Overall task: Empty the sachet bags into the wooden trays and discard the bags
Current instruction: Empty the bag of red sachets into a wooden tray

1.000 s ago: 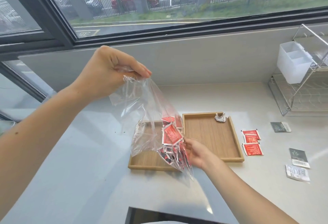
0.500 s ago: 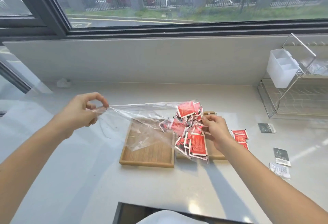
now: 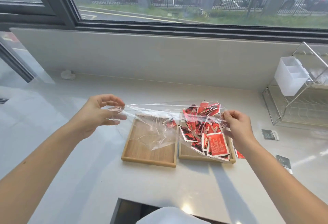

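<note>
Risk: sachets [image 3: 204, 131] may spill past the right tray's [image 3: 195, 157] outer rim onto the counter [image 3: 88, 170], as the heap hangs close to that edge. One straggler mid-bag could snag in the folds.

The bag [image 3: 156, 126] is stretched nearly level above the left tray [image 3: 149, 160] and the right tray, its load bunched over the right one. Left hand [image 3: 99, 115] pinches the left end, thumb to fingertips. Right hand [image 3: 237, 128] pinches the right end, fingers curled.

Bag [image 3: 152, 131] tipped level; sachets [image 3: 213, 140] slid over right tray [image 3: 192, 158].
</note>
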